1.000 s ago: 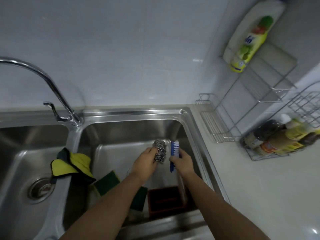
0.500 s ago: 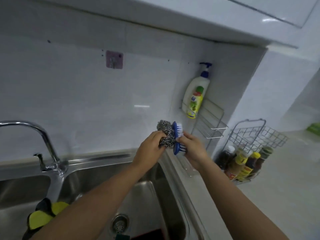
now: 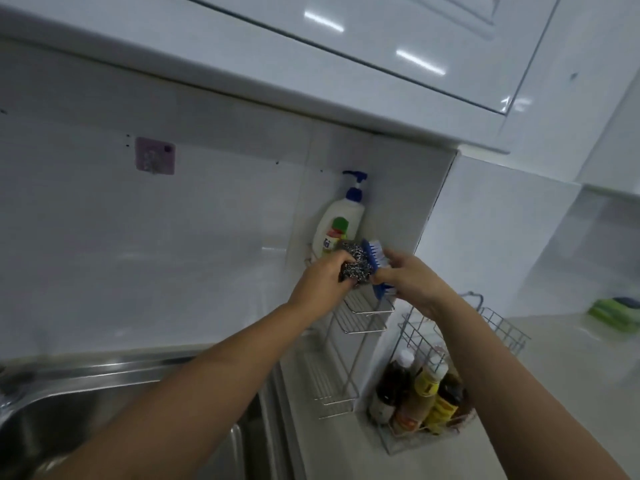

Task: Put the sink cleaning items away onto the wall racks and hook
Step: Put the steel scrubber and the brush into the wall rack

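Both bare forearms are reaching forward and upward; the left hand and right hand are meeting at centre, fingers curling closed, knuckles nearly touching

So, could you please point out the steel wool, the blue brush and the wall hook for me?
steel wool (image 3: 356, 263): head view, on the wire ball's exposed middle.
blue brush (image 3: 373, 259): head view, on the blue back above the fingers.
wall hook (image 3: 154, 160): head view, on the middle of the pink plate.

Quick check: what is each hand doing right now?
Left hand: closed on the steel scourer.
Right hand: closed on the blue brush.
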Demonstrator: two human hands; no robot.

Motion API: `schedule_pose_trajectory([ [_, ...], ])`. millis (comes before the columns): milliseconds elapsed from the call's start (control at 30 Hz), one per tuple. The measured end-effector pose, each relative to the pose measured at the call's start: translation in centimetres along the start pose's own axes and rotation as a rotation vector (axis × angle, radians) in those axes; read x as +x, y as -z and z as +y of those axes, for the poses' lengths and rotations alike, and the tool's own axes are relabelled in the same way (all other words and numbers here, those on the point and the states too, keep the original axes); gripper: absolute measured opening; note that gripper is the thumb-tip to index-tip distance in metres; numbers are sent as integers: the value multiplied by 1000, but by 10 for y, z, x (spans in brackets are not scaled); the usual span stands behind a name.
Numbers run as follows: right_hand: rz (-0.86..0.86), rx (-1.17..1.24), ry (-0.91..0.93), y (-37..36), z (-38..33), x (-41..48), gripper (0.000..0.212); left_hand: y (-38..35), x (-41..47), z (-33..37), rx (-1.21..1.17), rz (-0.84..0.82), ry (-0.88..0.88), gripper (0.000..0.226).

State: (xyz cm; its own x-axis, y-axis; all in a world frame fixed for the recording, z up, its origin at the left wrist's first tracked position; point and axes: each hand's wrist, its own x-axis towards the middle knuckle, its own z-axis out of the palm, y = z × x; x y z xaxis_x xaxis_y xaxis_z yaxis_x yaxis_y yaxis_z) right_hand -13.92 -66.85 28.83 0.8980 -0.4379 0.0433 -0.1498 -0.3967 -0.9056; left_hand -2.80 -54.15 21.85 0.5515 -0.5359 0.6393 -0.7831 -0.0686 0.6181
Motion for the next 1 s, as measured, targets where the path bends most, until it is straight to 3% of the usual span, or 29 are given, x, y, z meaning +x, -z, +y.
schedule_pose_trajectory([
  [167, -73, -190, -29, 5, 29, 22, 32, -18, 2, -27, 84, -137, 140, 35],
  [333, -52, -340, 58, -1, 41, 33, 32, -14, 4, -33, 120, -187, 129, 38],
  [567, -52, -916, 95, -1, 35, 36, 34, -8, 5, -35, 259, -281, 62, 45],
  [700, 77, -1034, 160, -6, 34, 32, 24, -9, 4, -32, 277, -304, 48, 43],
  [1000, 114, -1192, 200, -7, 48, 25, 25, -16, -1, -22, 400, -431, 77, 45],
])
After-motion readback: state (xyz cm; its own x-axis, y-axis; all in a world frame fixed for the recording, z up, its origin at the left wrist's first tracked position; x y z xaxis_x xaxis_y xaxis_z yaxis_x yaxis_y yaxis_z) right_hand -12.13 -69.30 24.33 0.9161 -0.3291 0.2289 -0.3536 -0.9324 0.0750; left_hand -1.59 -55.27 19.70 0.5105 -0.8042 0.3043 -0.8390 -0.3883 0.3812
